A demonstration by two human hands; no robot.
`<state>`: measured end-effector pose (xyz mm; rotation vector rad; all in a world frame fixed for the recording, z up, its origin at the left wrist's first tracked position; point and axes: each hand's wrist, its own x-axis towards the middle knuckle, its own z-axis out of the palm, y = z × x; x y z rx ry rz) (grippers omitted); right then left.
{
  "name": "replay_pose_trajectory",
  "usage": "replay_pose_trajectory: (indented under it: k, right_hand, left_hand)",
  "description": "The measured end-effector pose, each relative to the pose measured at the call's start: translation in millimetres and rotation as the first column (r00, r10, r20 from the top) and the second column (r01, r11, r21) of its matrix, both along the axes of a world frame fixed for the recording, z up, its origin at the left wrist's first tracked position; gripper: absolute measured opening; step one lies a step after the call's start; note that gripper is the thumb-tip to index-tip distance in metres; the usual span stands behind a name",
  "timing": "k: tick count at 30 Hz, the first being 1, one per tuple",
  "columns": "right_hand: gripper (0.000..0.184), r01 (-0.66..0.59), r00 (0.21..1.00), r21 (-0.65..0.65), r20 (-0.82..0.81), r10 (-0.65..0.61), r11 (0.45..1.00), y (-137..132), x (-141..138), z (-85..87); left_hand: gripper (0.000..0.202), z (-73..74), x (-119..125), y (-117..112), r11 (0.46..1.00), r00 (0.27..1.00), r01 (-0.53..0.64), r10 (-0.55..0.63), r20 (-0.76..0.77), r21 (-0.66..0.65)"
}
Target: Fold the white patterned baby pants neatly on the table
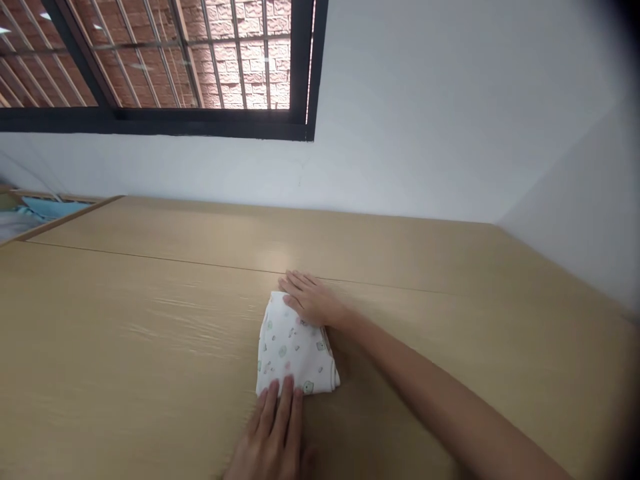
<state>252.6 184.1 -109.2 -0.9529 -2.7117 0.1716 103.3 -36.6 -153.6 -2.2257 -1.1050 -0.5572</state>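
A small folded white cloth [293, 348] with tiny printed figures lies on the wooden table [150, 333]. My right hand [310, 298] lies flat on the cloth's far edge, fingers stretched out toward the left. My left hand [274, 433] rests flat at the near edge, its fingertips on the cloth's front border. Both hands press the cloth and grip nothing.
The table runs to a white wall at the back and right. A dark-framed window [165, 67] with bars shows a brick wall. At the far left lies light blue fabric [47, 208] beyond the table's edge.
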Motion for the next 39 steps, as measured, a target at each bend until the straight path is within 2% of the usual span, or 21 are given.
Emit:
replay_pose_trajectory:
  k: [3,6,9,12,15,16,17,20,22,24,26,29,31,34,36,38,39]
  right_hand:
    - [0.049,0.009,0.999,0.029,-0.038,-0.008,1.000,4.6,-1.0,0.0]
    - [0.050,0.015,0.996,0.135,-0.095,-0.002,0.991,-10.5,2.4,8.3]
    - [0.042,-0.025,0.991,0.178,-0.124,0.048,0.984,-50.4,15.6,21.9]
    - [0.040,-0.117,0.988,0.040,-0.093,0.120,0.992,-101.1,37.4,30.3]
    - [0.065,-0.163,0.986,-0.042,-0.023,0.162,0.986,-136.8,57.2,25.4]
    - [0.068,-0.156,0.988,-0.035,-0.023,0.156,0.987,-142.8,61.6,21.2]
    - [0.063,-0.151,0.988,-0.022,-0.041,0.150,0.988,-146.1,64.7,16.8]
    - [0.042,-0.137,0.979,-0.046,-0.160,0.128,0.989,-144.5,68.0,9.1]
    - [0.035,-0.108,0.968,-0.137,-0.239,0.073,0.985,-137.5,66.8,12.8]
    - [0.025,-0.050,0.961,-0.253,-0.274,-0.022,0.966,-126.5,63.7,21.9]
    - [0.023,0.001,0.949,-0.330,-0.298,-0.105,0.944,-110.4,58.6,30.8]
    - [0.024,0.102,0.905,-0.347,-0.357,-0.232,0.932,-79.5,47.3,34.6]
    - [0.019,0.203,0.880,-0.307,-0.359,-0.310,0.930,-60.9,39.1,29.9]
    - [0.018,0.376,0.881,-0.099,-0.270,-0.388,0.921,-48.1,29.7,20.9]
    - [0.024,0.448,0.874,0.078,-0.246,-0.419,0.890,-52.1,26.0,18.4]
    - [0.035,0.438,0.881,0.193,-0.286,-0.376,0.878,-63.5,23.0,19.5]
    - [0.040,0.397,0.896,0.219,-0.302,-0.325,0.892,-70.4,21.5,20.8]
  left_hand:
    - [0.035,8.7,-4.4,2.1,0.999,0.999,0.026,-0.027,-0.044,-0.026]
    - [0.040,23.7,-17.9,6.2,0.982,0.992,0.110,-0.117,-0.037,-0.156]
    - [0.040,40.0,-39.2,11.9,0.955,0.988,0.151,-0.157,-0.004,-0.255]
    - [0.036,47.2,-57.4,20.0,0.939,0.973,0.207,-0.227,-0.039,-0.275]
    - [0.035,49.2,-63.0,30.5,0.905,0.956,0.269,-0.293,-0.025,-0.331]
    - [0.032,51.1,-62.5,34.1,0.890,0.961,0.269,-0.275,0.039,-0.369]
    - [0.028,54.3,-61.5,37.3,0.864,0.965,0.262,-0.229,0.128,-0.429]
    - [0.022,69.5,-58.8,44.6,0.712,0.923,0.262,0.012,0.385,-0.651]
    - [0.021,79.3,-58.3,48.2,0.619,0.888,0.287,0.115,0.446,-0.731]
    - [0.019,83.7,-57.5,54.8,0.582,0.861,0.309,0.165,0.482,-0.752]
    - [0.021,81.3,-55.1,68.1,0.609,0.827,0.298,0.221,0.518,-0.736]
    - [0.018,69.7,-48.4,101.1,0.730,0.795,0.222,0.249,0.554,-0.646]
    - [0.014,61.2,-43.4,125.0,0.787,0.810,0.169,0.232,0.538,-0.593]
    - [0.014,52.8,-35.3,147.1,0.842,0.838,0.114,0.203,0.506,-0.527]
    - [0.021,50.0,-27.0,148.0,0.885,0.848,0.071,0.189,0.494,-0.460]
    - [0.031,47.2,-14.2,139.8,0.919,0.857,0.061,0.152,0.492,-0.390]
    - [0.036,45.2,-6.3,134.0,0.927,0.874,0.080,0.112,0.473,-0.367]
